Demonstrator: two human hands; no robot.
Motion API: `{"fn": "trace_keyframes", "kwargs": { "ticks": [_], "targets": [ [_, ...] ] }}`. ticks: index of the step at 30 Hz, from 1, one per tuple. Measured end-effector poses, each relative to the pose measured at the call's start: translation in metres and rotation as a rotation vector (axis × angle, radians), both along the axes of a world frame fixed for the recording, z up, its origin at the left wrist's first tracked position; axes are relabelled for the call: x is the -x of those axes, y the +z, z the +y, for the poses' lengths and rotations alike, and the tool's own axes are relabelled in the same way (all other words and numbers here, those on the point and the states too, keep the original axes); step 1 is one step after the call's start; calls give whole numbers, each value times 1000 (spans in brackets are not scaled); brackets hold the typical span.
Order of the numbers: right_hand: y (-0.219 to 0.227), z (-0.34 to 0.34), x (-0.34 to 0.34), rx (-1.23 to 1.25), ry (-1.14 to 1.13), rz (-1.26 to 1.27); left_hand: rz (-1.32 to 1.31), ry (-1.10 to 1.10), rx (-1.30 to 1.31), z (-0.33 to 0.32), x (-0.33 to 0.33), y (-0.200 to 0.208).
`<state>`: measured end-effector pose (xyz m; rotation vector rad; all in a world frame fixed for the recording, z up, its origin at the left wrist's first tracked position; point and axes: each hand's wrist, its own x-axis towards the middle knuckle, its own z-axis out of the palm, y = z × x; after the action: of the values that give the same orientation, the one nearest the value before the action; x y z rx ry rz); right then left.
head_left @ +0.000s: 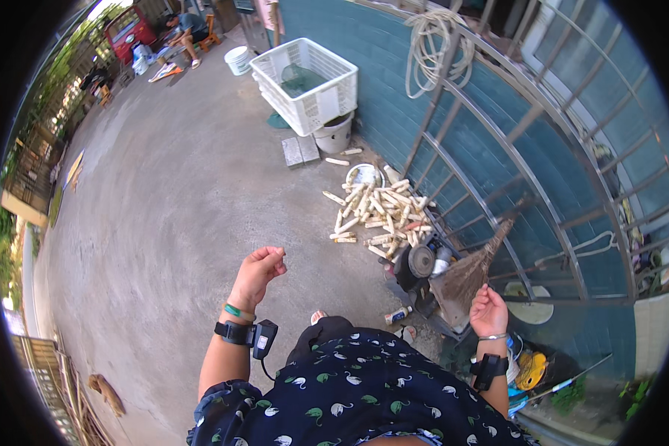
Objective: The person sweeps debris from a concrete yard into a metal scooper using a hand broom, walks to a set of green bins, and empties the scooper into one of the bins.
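Note:
My left hand is raised over the concrete, its fingers curled in against the thumb, with nothing visible in them. Low on the right, my right hand is also closed, fingertips together, and no held thing shows. It appears just in front of a straw broom leaning on a metal grille; whether they touch I cannot tell. Ahead, between the two hands, lies a heap of pale, stick-like pieces resembling bare corncobs, with a white round container behind.
A white plastic crate rests on a bucket against the teal wall, near grey blocks. Coiled rope hangs from the grille. A bottle lies by my feet. Far off, a person sits low.

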<state>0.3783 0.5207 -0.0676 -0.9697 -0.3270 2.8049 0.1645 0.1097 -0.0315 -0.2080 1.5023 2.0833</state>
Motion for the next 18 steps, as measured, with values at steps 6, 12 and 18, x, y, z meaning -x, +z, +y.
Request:
{"fn": "trace_keyframes", "kwargs": {
  "ticks": [6,12,18],
  "targets": [
    [31,-117,116,95,343,38,80,106,-416,-70,44,100],
    [51,-207,225,28,646,70,621,-50,-559,-134,4,209],
    [43,-280,305,-133,907,19,1058,6,-644,-154,-7,259]
  ]
}}
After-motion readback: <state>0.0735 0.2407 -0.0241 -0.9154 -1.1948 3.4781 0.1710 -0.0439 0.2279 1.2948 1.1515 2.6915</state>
